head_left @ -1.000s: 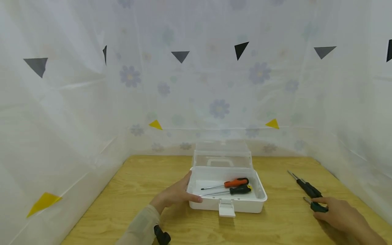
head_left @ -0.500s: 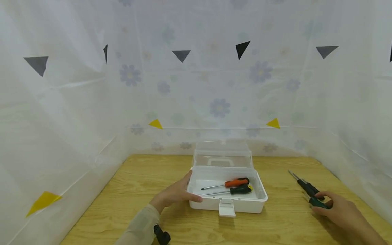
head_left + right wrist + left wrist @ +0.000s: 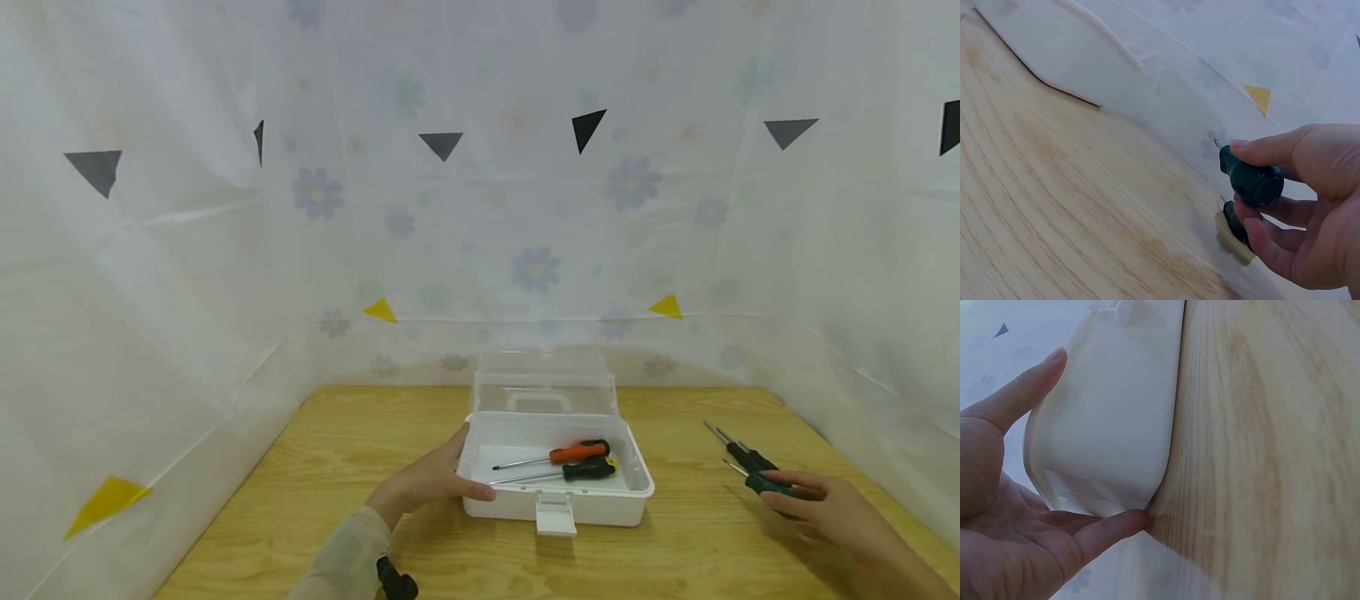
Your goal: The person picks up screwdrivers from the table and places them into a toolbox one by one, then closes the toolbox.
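Note:
A white toolbox [image 3: 510,505] with its clear lid [image 3: 491,393] tipped back stands on the table. My left hand [image 3: 429,485] grips its near left corner, thumb over the front rim; in the left wrist view the fingers lie along the end wall [image 3: 1110,412]. Inside the box lie an orange-handled screwdriver [image 3: 576,452] and a black one with a yellow end [image 3: 588,468]. At the right, my right hand [image 3: 836,508] pinches a green-handled screwdriver [image 3: 1254,181] between thumb and fingers, its tip pointing to the box side. Black-handled screwdrivers [image 3: 744,457] lie just beyond this hand.
The box's white latch [image 3: 555,515] hangs down at the front. Plastic sheeting [image 3: 525,208] with flowers and taped triangles walls in the wooden table [image 3: 337,433] at the back and both sides. A black device [image 3: 396,579] sits by the left sleeve [image 3: 345,550].
The right hand has lifted the green screwdriver from beside the black ones and shifted slightly left with it. The left hand keeps its grip on the box corner.

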A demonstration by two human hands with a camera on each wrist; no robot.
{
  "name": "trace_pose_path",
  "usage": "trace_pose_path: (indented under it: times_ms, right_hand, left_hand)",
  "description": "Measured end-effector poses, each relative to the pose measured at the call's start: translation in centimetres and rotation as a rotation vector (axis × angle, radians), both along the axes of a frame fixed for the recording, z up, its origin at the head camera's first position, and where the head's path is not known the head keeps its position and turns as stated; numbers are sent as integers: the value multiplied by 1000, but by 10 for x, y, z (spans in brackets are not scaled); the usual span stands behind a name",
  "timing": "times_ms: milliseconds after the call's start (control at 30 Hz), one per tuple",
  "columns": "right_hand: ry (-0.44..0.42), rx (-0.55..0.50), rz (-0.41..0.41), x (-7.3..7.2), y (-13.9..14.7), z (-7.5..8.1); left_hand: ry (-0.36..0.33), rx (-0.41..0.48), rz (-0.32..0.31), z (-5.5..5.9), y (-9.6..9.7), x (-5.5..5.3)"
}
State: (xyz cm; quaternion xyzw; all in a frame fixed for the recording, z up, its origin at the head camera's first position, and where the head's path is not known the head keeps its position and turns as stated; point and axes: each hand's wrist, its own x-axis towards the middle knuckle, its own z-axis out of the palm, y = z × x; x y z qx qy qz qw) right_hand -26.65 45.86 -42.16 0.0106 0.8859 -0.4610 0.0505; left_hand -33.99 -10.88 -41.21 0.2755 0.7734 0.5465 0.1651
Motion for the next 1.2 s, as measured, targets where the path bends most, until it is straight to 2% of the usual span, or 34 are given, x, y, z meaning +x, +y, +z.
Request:
trace_pose_path:
  times_ms: [200,400,667,933,1067,1200]
  right_hand:
    - [-75,-154,20,-1,5,-4]
    - [-107,-249,15,-2,7,-5]
    - [-100,-319,-2,-1,2,-4]
    - [-121,-507,-42,1,-2,-3]
    - [-114,-534,-14,2,-4,-3]
    - [-87,-486,41,-1,-10,-2]
  left_hand:
    - [4,-38,34,-1,1,1]
    - [4,-29,17,0,2,1]
    - [13,-18,10,-1,1,0]
    - [15,-15,6,-1,0,-2]
    - [13,-3,-3,-1,1,-2]
    - [11,-20,18,0,-1,-1]
